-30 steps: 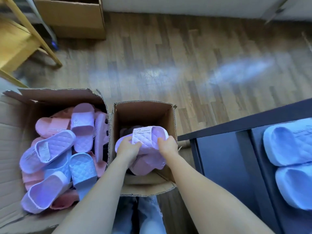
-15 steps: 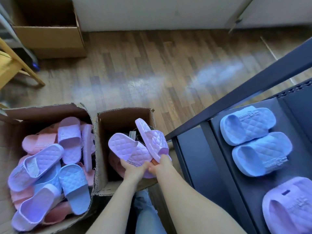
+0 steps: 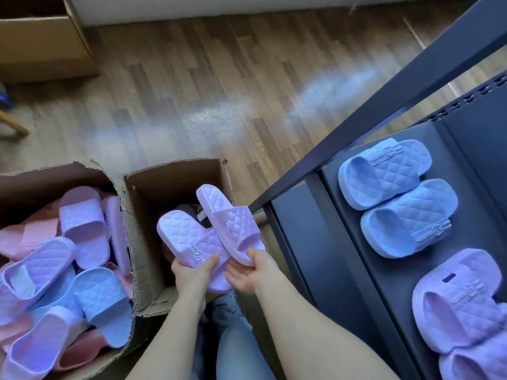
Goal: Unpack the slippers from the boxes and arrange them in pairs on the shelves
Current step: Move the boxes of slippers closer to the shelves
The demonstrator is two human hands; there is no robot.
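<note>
The left grip (image 3: pixel 192 275) curls round the strap end of one lilac slipper (image 3: pixel 183 239). The right grip (image 3: pixel 248 272) pinches the second slipper (image 3: pixel 230 223), which crosses over the first. Both slippers hang over the small box (image 3: pixel 164 185). Left, a bigger box (image 3: pixel 55 174) holds mixed slippers. Right, the shelf (image 3: pixel 392 275) carries a blue pair (image 3: pixel 395 198) and a lilac pair (image 3: pixel 466 311).

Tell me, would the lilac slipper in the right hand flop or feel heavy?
Probably light: the right hand holds the lilac slipper by one end. Likely stiff enough: it juts out without drooping.
</note>
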